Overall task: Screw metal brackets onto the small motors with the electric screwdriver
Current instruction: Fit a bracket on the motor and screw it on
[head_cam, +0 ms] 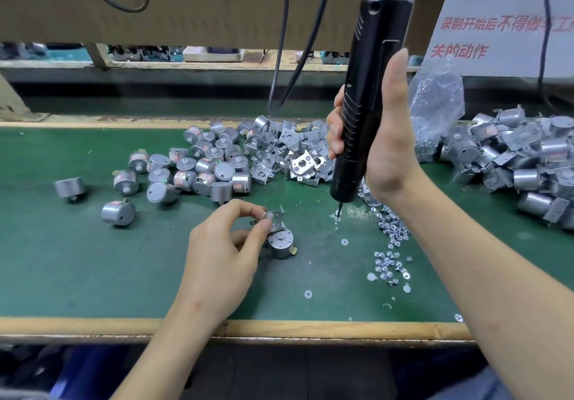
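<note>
Near: left hand pinching thin, stiff, probably light bracket by its edges, over motor on bench (smooth can, likely slippery; best steadied by its sides). Beyond: right hand clamped round upright screwdriver, bit down near screws.

Front-left of table: bare green mat, open passage along the near edge. Far centre blocked: loose motors run into bracket heap. Far right walled by bracketed motors, plastic bag behind. Screws litter right of centre. Electric screwdriver, upright in right hand, bars the middle. Two cables hang at back, seemingly down to the heap.
</note>
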A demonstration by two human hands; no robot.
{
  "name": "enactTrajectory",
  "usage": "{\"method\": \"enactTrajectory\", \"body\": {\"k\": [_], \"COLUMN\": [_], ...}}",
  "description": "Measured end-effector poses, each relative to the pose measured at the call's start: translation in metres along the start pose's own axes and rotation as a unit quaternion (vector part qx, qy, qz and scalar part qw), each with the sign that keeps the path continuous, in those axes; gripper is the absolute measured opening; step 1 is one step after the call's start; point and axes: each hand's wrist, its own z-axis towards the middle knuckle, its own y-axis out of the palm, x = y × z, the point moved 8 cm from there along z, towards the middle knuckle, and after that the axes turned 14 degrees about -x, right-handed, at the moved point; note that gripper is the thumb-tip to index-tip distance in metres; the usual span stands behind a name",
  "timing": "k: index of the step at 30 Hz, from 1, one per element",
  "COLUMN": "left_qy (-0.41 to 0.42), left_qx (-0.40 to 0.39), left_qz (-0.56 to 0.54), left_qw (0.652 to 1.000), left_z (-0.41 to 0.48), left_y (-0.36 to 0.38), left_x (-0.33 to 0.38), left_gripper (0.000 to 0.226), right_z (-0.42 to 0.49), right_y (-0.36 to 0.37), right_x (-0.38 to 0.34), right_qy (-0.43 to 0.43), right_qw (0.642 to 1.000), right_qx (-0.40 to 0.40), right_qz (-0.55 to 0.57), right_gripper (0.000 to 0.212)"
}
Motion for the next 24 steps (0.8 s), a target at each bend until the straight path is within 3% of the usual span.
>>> {"method": "enactTrajectory", "body": {"k": [10,15,24], "left_qy": [0.029,0.037,0.054], "left_qx": [-0.022,-0.046,-0.046], "left_qz": [-0.036,-0.038,-0.041], "left_qw": [0.999,0.998,0.997], "left_z": [-0.001,-0.002,-0.003], "left_y": [0.002,0.007,0.006], "left_x": [-0.011,-0.007,-0.004], "left_gripper": [0.028,0.012,0.017], "right_z": [0.003,0.003,0.0], "right_y": [0.022,0.033,0.045], "right_x": [-0.009,-0.013,-0.016], "right_qy": [-0.004,-0.011,-0.012], "right_qw": [1.0,0.998,0.997], "right_qx": [-0.024,-0.044,-0.055], "right_qz": [0.02,0.033,0.054], "right_gripper": [0.063,0.064,0.064]}}
